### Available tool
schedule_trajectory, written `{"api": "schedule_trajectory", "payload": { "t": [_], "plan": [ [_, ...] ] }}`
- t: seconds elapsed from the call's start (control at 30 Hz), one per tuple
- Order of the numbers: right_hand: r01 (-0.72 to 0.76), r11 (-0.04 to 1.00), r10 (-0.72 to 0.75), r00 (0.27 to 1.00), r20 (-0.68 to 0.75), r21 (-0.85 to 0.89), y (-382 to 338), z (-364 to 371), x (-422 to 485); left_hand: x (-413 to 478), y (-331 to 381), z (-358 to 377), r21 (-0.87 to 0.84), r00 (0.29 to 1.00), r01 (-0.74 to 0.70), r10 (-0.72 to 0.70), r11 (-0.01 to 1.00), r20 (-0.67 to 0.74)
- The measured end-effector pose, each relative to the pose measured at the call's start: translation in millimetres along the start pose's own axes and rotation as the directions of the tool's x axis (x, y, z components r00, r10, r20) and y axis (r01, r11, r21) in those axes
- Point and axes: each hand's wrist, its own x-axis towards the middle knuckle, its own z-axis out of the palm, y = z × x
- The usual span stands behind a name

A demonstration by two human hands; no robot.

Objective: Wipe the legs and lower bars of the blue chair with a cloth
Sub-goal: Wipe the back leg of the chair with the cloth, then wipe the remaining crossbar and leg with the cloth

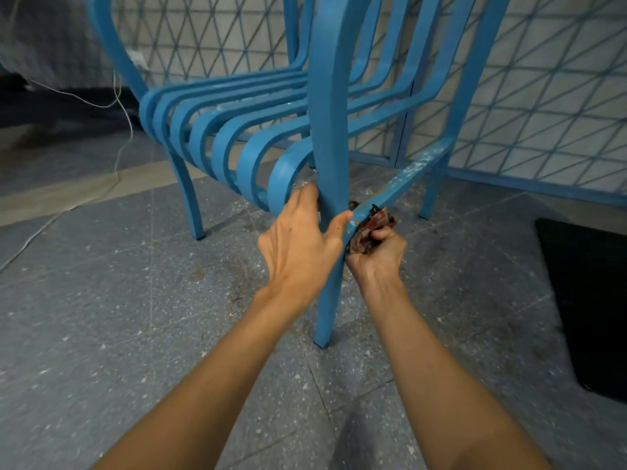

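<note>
The blue chair [237, 130] of curved slats stands on a speckled grey floor. Its near front leg [330, 293] runs down the middle of the view. My left hand [302, 245] grips that leg just below the seat, thumb on the right side. My right hand [380, 254] holds a crumpled dark red cloth [371, 228] and presses it against the near end of the lower side bar [410, 174], where it meets the leg. That bar shows white specks and worn paint. Most of the cloth is hidden by the bar and my fingers.
A blue lattice fence [543, 96] stands right behind the chair. A white cable [118, 137] trails over the floor at the left. A dark mat or opening [590, 300] lies on the floor at the right. Two other chair legs [191, 205] [432, 191] are in view.
</note>
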Motion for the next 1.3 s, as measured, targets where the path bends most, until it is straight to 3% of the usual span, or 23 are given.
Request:
{"api": "schedule_trajectory", "payload": {
  "t": [0.27,0.6,0.7,0.83,0.9,1.0,1.03,1.07,1.13,1.17,1.23,1.3],
  "plan": [
    [-0.107,0.993,0.108,0.994,0.016,-0.046,24.4,-5.5,-23.8,-12.4,-28.2,-32.0,-0.017,0.998,0.055,-0.055,0.998,0.025],
    [-0.123,0.991,0.128,0.987,0.095,-0.05,64.1,-10.2,-57.5,-32.4,-62.6,-76.0,0.016,0.993,0.115,-0.116,0.993,0.027],
    [-0.237,0.95,0.261,0.96,0.102,-0.204,67.8,-15.3,-58.9,-31.6,-76.5,-86.3,0.048,0.989,0.146,-0.148,0.988,0.03],
    [-0.371,0.696,0.46,0.888,-0.016,-0.614,26.4,-25.8,-74.7,-20.3,-86.8,-87.1,0.018,0.979,0.202,-0.202,0.979,0.037],
    [-0.315,0.593,0.459,0.888,-0.011,-0.741,0.0,-22.5,-87.6,-14.2,-87.7,-86.9,0.012,0.972,0.225,-0.225,0.974,0.068],
    [-0.033,0.51,0.376,0.907,0.188,-0.86,-22.4,14.2,-102.6,-7.1,-89.0,-90.7,0.02,0.965,0.223,-0.223,0.975,0.136],
    [0.106,0.426,0.326,0.909,0.261,-0.899,-20.5,32.4,-103.8,-5.1,-89.5,-92.0,0.023,0.962,0.22,-0.22,0.975,0.162],
    [0.264,0.27,0.272,0.902,0.336,-0.926,-14.4,50.8,-105.4,-3.1,-90.4,-93.7,0.028,0.957,0.22,-0.221,0.975,0.19],
    [0.577,-0.203,0.29,0.807,0.514,-0.791,12.7,70.3,-100.7,2.0,-91.0,-98.4,0.039,0.947,0.207,-0.21,0.978,0.244],
    [0.66,-0.361,0.373,0.75,0.547,-0.659,29.3,69.2,-97.4,3.6,-91.3,-101.1,0.047,0.942,0.194,-0.199,0.98,0.271],
    [0.699,-0.478,0.474,0.715,0.514,-0.531,54.4,52.0,-89.7,7.8,-90.4,-104.7,0.067,0.932,0.17,-0.182,0.983,0.313],
    [0.711,-0.495,0.456,0.702,0.547,-0.499,63.4,36.1,-83.5,8.9,-90.4,-106.7,0.073,0.926,0.166,-0.181,0.983,0.331]
  ]
}}
